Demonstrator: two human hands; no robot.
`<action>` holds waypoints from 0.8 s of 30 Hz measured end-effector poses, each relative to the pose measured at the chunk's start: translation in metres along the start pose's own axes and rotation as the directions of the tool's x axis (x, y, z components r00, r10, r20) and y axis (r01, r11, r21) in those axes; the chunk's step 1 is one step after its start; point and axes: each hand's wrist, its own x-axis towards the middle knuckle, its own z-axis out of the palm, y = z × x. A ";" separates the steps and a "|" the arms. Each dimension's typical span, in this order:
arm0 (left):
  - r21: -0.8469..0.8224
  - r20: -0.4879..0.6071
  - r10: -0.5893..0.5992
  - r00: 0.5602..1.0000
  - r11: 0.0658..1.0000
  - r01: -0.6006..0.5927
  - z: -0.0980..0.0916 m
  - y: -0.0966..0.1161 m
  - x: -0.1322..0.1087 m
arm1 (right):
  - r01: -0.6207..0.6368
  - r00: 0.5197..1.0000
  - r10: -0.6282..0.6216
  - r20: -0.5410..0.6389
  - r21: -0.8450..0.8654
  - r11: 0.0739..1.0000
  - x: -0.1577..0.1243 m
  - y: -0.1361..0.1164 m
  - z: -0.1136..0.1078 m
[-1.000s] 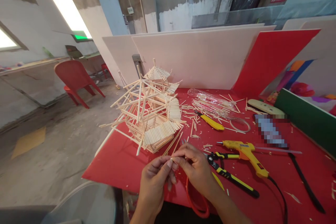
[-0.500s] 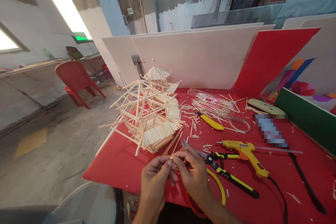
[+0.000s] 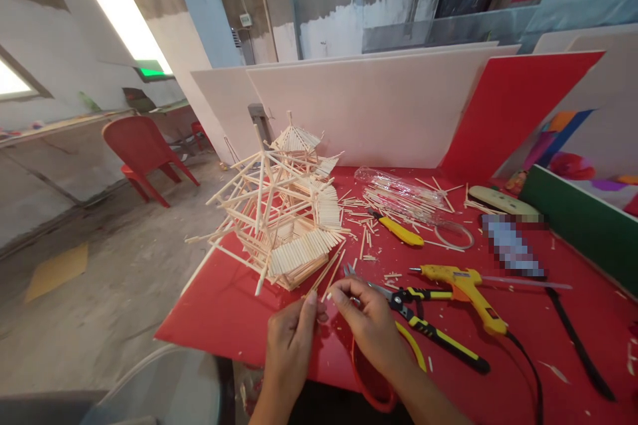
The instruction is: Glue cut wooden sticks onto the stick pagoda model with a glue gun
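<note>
Near the table's front edge, my right hand [image 3: 369, 322] pinches a small pale piece of wooden stick [image 3: 329, 297] between thumb and forefinger. Just left of it, my left hand [image 3: 292, 335] has its thumb pressed to its curled fingers; whatever lies between them is hidden. A small gap parts the two hands. Beyond them stands a pavilion model [image 3: 294, 239] built of thin wooden sticks, with a bare-raftered roof frame at the front. Long-handled pliers [image 3: 399, 299] lie open beside my right hand, their jaws partly behind it. Under my right wrist is a ring-shaped red and yellow item [image 3: 371, 382].
On the red tabletop [image 3: 209, 319] a yellow glue gun [image 3: 453, 275] lies right, its cord trailing forward. A yellow utility knife [image 3: 399, 229], scattered stick offcuts [image 3: 366, 239] and a plastic bag of sticks [image 3: 399, 196] lie behind. White boards [image 3: 369, 106] stand at the back.
My hands, touching at the fingertips before, have come apart slightly. The small stick piece stays in my right fingertips. The model and tools have not moved.
</note>
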 end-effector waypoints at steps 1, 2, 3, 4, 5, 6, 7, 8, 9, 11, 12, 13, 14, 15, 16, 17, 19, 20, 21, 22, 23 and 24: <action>-0.044 0.006 -0.031 0.999 0.999 0.031 0.000 0.001 0.000 | 0.033 0.999 -0.032 0.007 -0.049 0.998 0.001 0.001 -0.001; -0.095 0.013 -0.075 0.997 0.993 0.076 0.000 0.002 0.001 | 0.065 0.998 -0.064 0.018 -0.098 0.993 0.002 0.001 -0.002; -0.149 0.035 -0.131 0.991 0.980 0.134 0.001 0.003 0.001 | 0.097 0.995 -0.094 0.032 -0.143 0.985 0.002 0.002 -0.003; -0.200 0.075 -0.192 0.978 0.958 0.204 0.001 0.004 0.001 | 0.128 0.991 -0.121 0.049 -0.182 0.975 0.002 0.002 -0.004; -0.248 0.125 -0.250 0.960 0.929 0.274 0.002 0.004 0.002 | 0.158 0.987 -0.146 0.070 -0.212 0.964 0.003 0.002 -0.005; -0.289 0.179 -0.296 0.938 0.896 0.338 0.003 0.004 0.002 | 0.187 0.981 -0.169 0.095 -0.232 0.954 0.003 0.001 -0.006; -0.329 0.229 -0.326 0.917 0.861 0.388 0.004 0.005 0.002 | 0.212 0.975 -0.188 0.120 -0.244 0.946 0.003 0.000 -0.007; -0.371 0.264 -0.347 0.900 0.825 0.426 0.004 0.005 0.002 | 0.231 0.969 -0.200 0.145 -0.247 0.941 0.002 -0.001 -0.007; -0.412 0.290 -0.363 0.886 0.788 0.457 0.004 0.005 0.002 | 0.245 0.963 -0.207 0.171 -0.246 0.938 0.002 -0.002 -0.008; -0.478 0.320 -0.381 0.867 0.726 0.495 0.003 0.006 0.001 | 0.251 0.959 -0.210 0.192 -0.227 0.941 0.002 -0.003 -0.008; -0.502 0.322 -0.381 0.866 0.707 0.498 0.003 0.007 0.000 | 0.234 0.965 -0.199 0.173 -0.214 0.948 0.001 -0.004 -0.008; -0.523 0.316 -0.379 0.870 0.695 0.493 0.002 0.007 0.000 | 0.205 0.974 -0.180 0.139 -0.199 0.958 0.001 -0.004 -0.009; -0.539 0.304 -0.376 0.875 0.690 0.484 0.001 0.008 -0.001 | 0.167 0.984 -0.151 0.099 -0.181 0.969 0.001 -0.004 -0.009; -0.550 0.292 -0.373 0.880 0.687 0.474 0.001 0.008 -0.001 | 0.129 0.991 -0.120 0.065 -0.161 0.979 0.000 -0.004 -0.009; -0.558 0.282 -0.371 0.885 0.687 0.465 0.000 0.009 -0.001 | 0.100 0.994 -0.094 0.051 -0.143 0.985 0.000 -0.005 -0.010; -0.561 0.274 -0.368 0.889 0.689 0.459 0.000 0.009 -0.001 | 0.089 0.995 -0.081 0.061 -0.134 0.987 0.000 -0.005 -0.010; -0.557 0.262 -0.351 0.899 0.706 0.438 0.000 0.008 -0.001 | 0.131 0.987 -0.114 0.117 -0.144 0.981 -0.001 -0.008 -0.011; -0.550 0.256 -0.338 0.906 0.720 0.424 0.000 0.007 -0.001 | 0.174 0.978 -0.151 0.141 -0.164 0.971 0.000 -0.009 -0.011; -0.539 0.253 -0.322 0.912 0.737 0.409 0.000 0.007 -0.001 | 0.220 0.968 -0.191 0.161 -0.190 0.957 0.000 -0.010 -0.012; -0.521 0.250 -0.303 0.920 0.759 0.391 0.000 0.006 -0.001 | 0.260 0.958 -0.224 0.178 -0.219 0.940 0.001 -0.011 -0.012; -0.499 0.246 -0.283 0.927 0.783 0.371 0.000 0.005 -0.001 | 0.293 0.949 -0.249 0.194 -0.245 0.924 0.002 -0.011 -0.013; -0.472 0.244 -0.264 0.933 0.809 0.351 0.000 0.004 -0.002 | 0.318 0.941 -0.268 0.208 -0.266 0.910 0.003 -0.011 -0.013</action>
